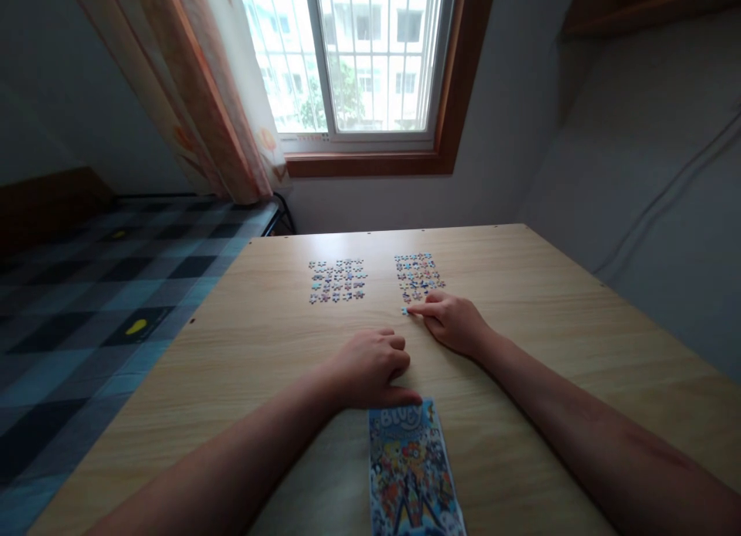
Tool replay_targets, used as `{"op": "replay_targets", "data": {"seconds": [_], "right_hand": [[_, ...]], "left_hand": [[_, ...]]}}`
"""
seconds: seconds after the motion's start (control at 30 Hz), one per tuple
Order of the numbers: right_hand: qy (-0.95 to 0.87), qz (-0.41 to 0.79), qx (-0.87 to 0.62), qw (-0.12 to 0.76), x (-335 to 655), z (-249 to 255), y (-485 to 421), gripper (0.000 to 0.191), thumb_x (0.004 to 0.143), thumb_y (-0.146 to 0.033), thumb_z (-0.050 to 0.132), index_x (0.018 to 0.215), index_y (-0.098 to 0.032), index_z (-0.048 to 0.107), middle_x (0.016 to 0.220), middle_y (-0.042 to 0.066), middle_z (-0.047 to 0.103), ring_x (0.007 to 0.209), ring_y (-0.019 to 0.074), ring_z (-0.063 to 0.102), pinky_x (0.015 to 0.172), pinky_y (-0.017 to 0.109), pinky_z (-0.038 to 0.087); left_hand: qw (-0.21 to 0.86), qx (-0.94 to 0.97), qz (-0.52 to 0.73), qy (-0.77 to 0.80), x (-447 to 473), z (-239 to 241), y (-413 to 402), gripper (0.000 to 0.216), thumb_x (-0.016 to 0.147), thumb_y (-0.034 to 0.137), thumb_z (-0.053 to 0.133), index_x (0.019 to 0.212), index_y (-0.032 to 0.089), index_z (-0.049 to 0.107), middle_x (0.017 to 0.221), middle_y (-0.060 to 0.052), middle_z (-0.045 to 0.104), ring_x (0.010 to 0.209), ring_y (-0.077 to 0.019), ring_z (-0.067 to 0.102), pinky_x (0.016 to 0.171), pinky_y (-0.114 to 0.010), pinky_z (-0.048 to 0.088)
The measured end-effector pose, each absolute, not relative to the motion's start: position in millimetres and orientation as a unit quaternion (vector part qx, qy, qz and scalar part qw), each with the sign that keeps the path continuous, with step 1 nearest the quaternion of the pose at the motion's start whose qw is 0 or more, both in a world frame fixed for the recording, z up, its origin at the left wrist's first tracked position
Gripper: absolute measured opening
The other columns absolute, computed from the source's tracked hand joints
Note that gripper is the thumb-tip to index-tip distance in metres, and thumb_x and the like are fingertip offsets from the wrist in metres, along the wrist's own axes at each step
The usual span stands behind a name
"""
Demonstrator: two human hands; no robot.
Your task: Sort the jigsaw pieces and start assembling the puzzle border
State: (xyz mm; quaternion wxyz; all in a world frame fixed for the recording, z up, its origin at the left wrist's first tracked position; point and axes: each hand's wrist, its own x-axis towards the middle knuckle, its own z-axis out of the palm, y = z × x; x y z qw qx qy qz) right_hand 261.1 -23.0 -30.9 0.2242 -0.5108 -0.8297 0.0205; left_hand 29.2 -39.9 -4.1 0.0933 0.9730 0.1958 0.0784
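My right hand rests on the wooden table, its forefinger and thumb pinched on a small blue puzzle piece just below the right group of puzzle pieces. A second group of loose pieces lies to the left of it. My left hand lies curled on the table, fingers closed, its thumb pressing the top edge of a colourful picture card marked "Bluey" that lies near the front edge.
A bed with a blue and black checked cover stands left of the table. Behind it hang an orange curtain and a barred window. A grey wall runs along the right.
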Motion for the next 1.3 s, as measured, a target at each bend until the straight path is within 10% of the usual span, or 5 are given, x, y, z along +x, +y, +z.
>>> {"op": "replay_targets", "data": {"seconds": [0.6, 1.3], "right_hand": [[-0.781, 0.035, -0.501, 0.371, 262.6, -29.1, -24.6, 0.026, 0.084, -0.010, 0.053, 0.086, -0.023, 0.075, 0.080, 0.002, 0.068, 0.070, 0.0158, 0.060, 0.068, 0.027, 0.044], [-0.759, 0.072, -0.473, 0.441, 270.1, -31.1, -21.3, 0.026, 0.067, -0.002, 0.040, 0.055, -0.021, 0.052, 0.063, 0.001, 0.056, 0.063, 0.0165, 0.053, 0.063, 0.028, 0.039]], "left_hand": [[0.109, 0.962, 0.106, 0.226, 29.2, -8.8, -40.1, 0.019, 0.075, 0.016, 0.058, 0.056, 0.020, 0.053, 0.065, -0.001, 0.057, 0.064, -0.0149, 0.053, 0.062, -0.028, 0.043], [0.097, 0.928, 0.163, 0.320, 25.1, -10.8, -40.2, 0.021, 0.067, 0.012, 0.051, 0.049, 0.019, 0.041, 0.055, 0.000, 0.052, 0.050, -0.0119, 0.042, 0.049, -0.025, 0.030]]}}
